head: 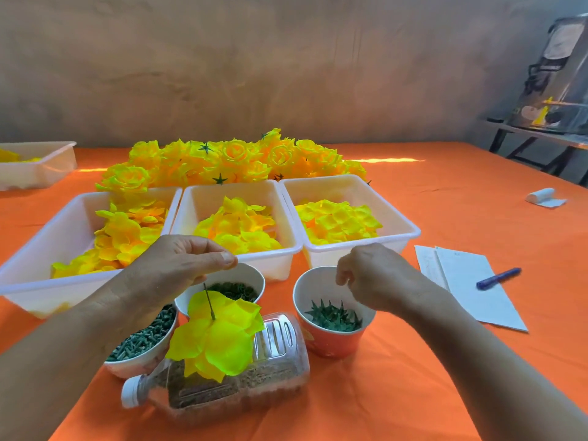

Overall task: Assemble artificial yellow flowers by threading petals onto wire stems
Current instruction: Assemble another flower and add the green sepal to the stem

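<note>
**Inspector:** Checking the grip first: the left hand (178, 265) has its thumb pressed to the forefinger, and the stem (209, 300) drops from beneath it. The contact point itself is hidden. The petals (216, 342) sit threaded low on the stem, hanging over the bottle (273, 361) near the tabletop's near edge.

**Assistant:** And the right hand (375, 278)?

**Inspector:** Its fingers are curled above the cup (331, 342) of green calyxes (332, 315), just right of the bottle. I cannot tell whether one is pinched.

**Assistant:** What is the step in hand?

**Inspector:** In my judgement, fetching a calyx to back the petals. I recommend taking a single calyx by its edge, leaving the centre hole clear. Hold the stem upright, since a tilt would likely let the petals bunch or slide. The calyx probably has to go on from the held end, so move the left grip down near the petals first. Then slide the calyx down until it sits snug.
</note>
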Demonstrator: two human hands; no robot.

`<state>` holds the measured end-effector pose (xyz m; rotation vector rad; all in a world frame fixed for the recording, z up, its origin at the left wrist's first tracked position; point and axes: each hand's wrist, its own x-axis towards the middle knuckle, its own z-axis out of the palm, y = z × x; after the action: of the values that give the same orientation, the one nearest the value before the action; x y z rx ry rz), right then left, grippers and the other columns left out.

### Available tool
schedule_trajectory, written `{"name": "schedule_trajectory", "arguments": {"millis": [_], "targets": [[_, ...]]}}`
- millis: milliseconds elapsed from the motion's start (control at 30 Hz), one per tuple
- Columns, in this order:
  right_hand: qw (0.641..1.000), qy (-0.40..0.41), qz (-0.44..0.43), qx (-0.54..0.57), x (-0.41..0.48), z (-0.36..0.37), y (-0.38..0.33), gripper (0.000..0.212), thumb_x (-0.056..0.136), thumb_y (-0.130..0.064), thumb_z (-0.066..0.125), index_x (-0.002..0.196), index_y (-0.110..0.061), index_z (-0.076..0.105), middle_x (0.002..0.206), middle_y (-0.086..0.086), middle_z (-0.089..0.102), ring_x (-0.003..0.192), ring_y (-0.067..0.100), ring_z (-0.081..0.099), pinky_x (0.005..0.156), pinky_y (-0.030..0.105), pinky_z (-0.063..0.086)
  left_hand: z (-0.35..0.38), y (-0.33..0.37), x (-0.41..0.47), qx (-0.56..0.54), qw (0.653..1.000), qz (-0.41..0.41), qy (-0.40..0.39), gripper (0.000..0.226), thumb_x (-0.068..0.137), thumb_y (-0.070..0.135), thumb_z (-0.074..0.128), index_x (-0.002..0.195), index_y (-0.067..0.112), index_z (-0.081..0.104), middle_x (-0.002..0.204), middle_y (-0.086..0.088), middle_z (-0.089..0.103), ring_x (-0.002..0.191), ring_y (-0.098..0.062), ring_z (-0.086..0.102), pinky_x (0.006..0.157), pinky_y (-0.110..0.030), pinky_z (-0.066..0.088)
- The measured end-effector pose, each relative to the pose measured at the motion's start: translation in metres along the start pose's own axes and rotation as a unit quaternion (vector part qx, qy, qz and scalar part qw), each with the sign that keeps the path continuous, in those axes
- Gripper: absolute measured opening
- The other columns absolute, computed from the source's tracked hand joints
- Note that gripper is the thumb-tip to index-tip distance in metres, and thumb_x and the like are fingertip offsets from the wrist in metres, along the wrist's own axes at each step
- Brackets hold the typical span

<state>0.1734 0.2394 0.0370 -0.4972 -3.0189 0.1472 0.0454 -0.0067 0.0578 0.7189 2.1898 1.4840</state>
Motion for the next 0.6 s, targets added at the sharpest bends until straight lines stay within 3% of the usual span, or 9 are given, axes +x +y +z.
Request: {"name": "schedule_trajectory", "arguments": {"millis": [100, 267, 333, 467, 533, 600], "targets": [[0.997, -0.052, -0.056, -0.033, 0.004, 0.008, -0.010, 0.023, 0.085, -0.017, 0.050, 0.090, -0.022, 0.071, 0.095, 0.005, 0.069, 0.086, 0.025, 0.060, 0.070, 0.030, 0.049, 0.000, -0.001, 0.000, 0.001, 1.000, -0.004, 0.004, 0.015, 0.070, 0.035, 0.072, 0.076, 0.024, 0.078, 0.087, 0.008, 0.075, 0.101, -0.020, 0.063, 0.100, -0.045, 0.047], [0.984, -0.109, -0.075, -0.122, 0.008, 0.025, -0.019, 0.006, 0.082, -0.028, 0.057, 0.080, -0.023, 0.059, 0.071, 0.000, 0.050, 0.073, 0.023, 0.045, 0.048, 0.023, 0.027, 0.002, -0.001, -0.001, 0.000, 1.000, 0.001, 0.003, 0.023, 0.064, 0.040, 0.072, 0.077, 0.022, 0.078, 0.088, 0.001, 0.075, 0.103, -0.025, 0.063, 0.101, -0.049, 0.046], [0.981, -0.119, -0.070, -0.135, 0.010, 0.030, -0.019, 0.009, 0.082, -0.025, 0.057, 0.088, -0.023, 0.064, 0.073, -0.003, 0.046, 0.075, 0.022, 0.045, 0.051, 0.023, 0.029, 0.002, 0.000, -0.001, -0.002, 1.000, 0.002, 0.003, 0.026, 0.062, 0.042, 0.072, 0.078, 0.022, 0.078, 0.091, -0.003, 0.074, 0.105, -0.028, 0.062, 0.101, -0.050, 0.046], [0.982, -0.118, -0.078, -0.123, 0.011, 0.034, -0.015, 0.024, 0.087, -0.020, 0.050, 0.102, -0.023, 0.068, 0.101, 0.000, 0.064, 0.084, 0.022, 0.049, 0.056, 0.024, 0.032, 0.003, 0.001, -0.002, -0.012, 1.000, 0.005, 0.005, 0.026, 0.062, 0.042, 0.071, 0.077, 0.022, 0.078, 0.093, -0.006, 0.074, 0.106, -0.031, 0.062, 0.100, -0.050, 0.046], [0.986, -0.104, -0.086, -0.094, 0.012, 0.030, -0.012, 0.024, 0.086, -0.017, 0.048, 0.095, -0.020, 0.070, 0.099, 0.004, 0.067, 0.086, 0.024, 0.054, 0.057, 0.025, 0.034, 0.003, 0.001, -0.003, -0.015, 1.000, 0.011, 0.005, 0.027, 0.062, 0.041, 0.071, 0.078, 0.021, 0.078, 0.091, -0.006, 0.074, 0.104, -0.031, 0.062, 0.099, -0.050, 0.046], [0.994, -0.078, -0.070, -0.028, 0.010, 0.022, -0.009, 0.018, 0.083, -0.015, 0.050, 0.075, -0.019, 0.066, 0.079, 0.004, 0.066, 0.074, 0.020, 0.056, 0.057, 0.023, 0.035, 0.003, 0.001, -0.004, -0.017, 1.000, 0.012, 0.004, 0.028, 0.062, 0.041, 0.071, 0.078, 0.020, 0.078, 0.090, -0.006, 0.074, 0.103, -0.030, 0.063, 0.099, -0.049, 0.046]]}}
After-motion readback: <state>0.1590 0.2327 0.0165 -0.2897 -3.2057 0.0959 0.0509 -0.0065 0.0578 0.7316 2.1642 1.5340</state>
